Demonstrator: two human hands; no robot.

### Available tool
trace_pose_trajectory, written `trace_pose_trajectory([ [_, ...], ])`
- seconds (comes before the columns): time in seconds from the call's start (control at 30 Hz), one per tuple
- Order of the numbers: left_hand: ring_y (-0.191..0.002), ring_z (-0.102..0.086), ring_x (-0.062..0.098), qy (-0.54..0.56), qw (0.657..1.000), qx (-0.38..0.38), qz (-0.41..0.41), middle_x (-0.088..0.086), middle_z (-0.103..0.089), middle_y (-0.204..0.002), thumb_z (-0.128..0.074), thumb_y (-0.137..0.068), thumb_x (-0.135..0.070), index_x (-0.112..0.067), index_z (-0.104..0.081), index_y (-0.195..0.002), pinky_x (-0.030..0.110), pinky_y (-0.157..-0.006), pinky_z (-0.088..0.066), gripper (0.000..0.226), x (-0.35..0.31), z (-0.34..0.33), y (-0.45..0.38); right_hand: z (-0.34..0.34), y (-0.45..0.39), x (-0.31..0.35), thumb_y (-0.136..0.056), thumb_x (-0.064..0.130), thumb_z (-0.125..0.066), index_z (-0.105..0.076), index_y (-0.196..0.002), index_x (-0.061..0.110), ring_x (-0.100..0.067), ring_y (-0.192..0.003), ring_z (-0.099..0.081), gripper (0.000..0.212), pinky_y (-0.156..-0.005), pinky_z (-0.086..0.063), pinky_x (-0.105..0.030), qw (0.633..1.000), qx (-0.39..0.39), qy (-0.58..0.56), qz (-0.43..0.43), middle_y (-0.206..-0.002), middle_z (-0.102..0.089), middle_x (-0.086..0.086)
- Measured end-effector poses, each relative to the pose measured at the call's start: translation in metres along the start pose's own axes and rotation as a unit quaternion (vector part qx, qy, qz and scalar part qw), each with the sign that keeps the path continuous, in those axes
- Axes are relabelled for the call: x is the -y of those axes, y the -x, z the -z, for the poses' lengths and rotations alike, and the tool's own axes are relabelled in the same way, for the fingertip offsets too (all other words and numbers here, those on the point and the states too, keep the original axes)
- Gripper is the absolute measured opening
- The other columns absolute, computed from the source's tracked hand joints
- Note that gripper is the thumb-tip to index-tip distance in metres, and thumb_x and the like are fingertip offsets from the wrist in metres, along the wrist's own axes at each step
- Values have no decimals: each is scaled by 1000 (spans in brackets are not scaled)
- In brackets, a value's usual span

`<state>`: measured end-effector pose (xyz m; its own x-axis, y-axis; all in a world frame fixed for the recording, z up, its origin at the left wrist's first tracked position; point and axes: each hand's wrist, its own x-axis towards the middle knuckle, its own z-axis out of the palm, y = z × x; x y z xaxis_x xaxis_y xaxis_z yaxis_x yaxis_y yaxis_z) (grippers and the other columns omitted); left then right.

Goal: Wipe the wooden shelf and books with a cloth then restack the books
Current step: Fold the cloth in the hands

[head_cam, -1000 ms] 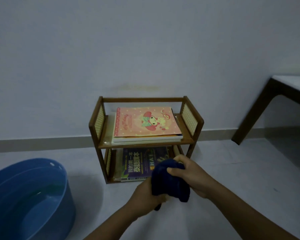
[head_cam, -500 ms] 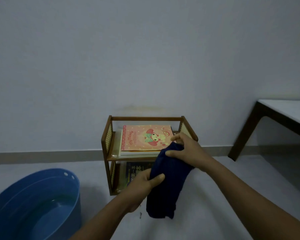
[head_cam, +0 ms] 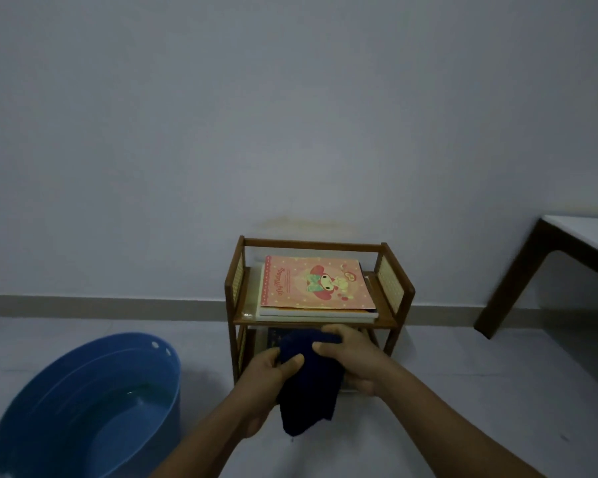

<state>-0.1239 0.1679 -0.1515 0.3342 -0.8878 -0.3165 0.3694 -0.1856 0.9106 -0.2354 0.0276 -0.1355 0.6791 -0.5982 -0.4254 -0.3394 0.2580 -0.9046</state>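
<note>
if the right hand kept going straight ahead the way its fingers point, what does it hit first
Probably the dark book on the lower tier of the wooden shelf; the right hand, gripping the cloth, sits just before it, though depth is unclear.

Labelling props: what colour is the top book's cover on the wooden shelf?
Pink with a cartoon character; head view.

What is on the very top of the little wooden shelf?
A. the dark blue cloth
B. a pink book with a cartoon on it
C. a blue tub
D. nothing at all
B: the pink book lies flat on top of a small stack on the upper level of the wooden shelf, while both hands hold the cloth lower down in front of it.
</note>
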Motion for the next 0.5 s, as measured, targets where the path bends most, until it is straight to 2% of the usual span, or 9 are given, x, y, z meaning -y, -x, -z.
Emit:
trace_pose_trajectory([
  [0.1, -103, -68, 21, 17, 994, -90, -62, -1, -70, -113, -62, -90, -21, -27, -56, -124, 43, -85, -57, 35, 11, 25, 19, -40, -10, 15, -85, 12, -66, -50, -122, 21, -23, -105, -61, 42, -93, -53, -44, 994, 39, 91, 39, -119, -60, -6],
  [0.2, -106, -65, 19, 17, 981, -156, -110, -7, -68, -115, -65, -88, -21, -42, -51, -126, 46, -86, -56, 46, 23, 52, 43, -83, -16, 28, -85, 7, -61, -42, -129, 28, -21, -107, -59, 52, -91, -55, -39, 978, 106, 168, 72, -122, -56, -3],
  [0.33, -103, -60, 15, 3, 965, -243, -98, -14, -59, -114, -65, -87, -20, -50, -39, -125, 46, -79, -58, 55, 31, 102, 72, -150, -30, 27, -87, 14, -61, -30, -144, 28, -19, -114, -54, 67, -89, -54, -32, 931, 159, 302, 127, -136, -49, -4],
  [0.4, -103, -58, 13, -79, 949, -294, -87, -13, -56, -116, -65, -87, -20, -48, -32, -128, 42, -82, -55, 60, 36, 128, 87, -187, -35, 17, -89, 15, -59, -28, -144, 27, -22, -114, -53, 65, -88, -53, -30, 917, 173, 327, 152, -137, -48, -8],
  [0.5, -112, -55, 18, -199, 909, -365, -37, 0, -51, -133, -64, -88, -14, -24, -21, -148, 32, -88, -50, 74, 44, 160, 106, -238, -41, -8, -90, 16, -58, -24, -147, 25, -27, -117, -52, 66, -89, -51, -32, 903, 172, 361, 156, -141, -44, -13],
])
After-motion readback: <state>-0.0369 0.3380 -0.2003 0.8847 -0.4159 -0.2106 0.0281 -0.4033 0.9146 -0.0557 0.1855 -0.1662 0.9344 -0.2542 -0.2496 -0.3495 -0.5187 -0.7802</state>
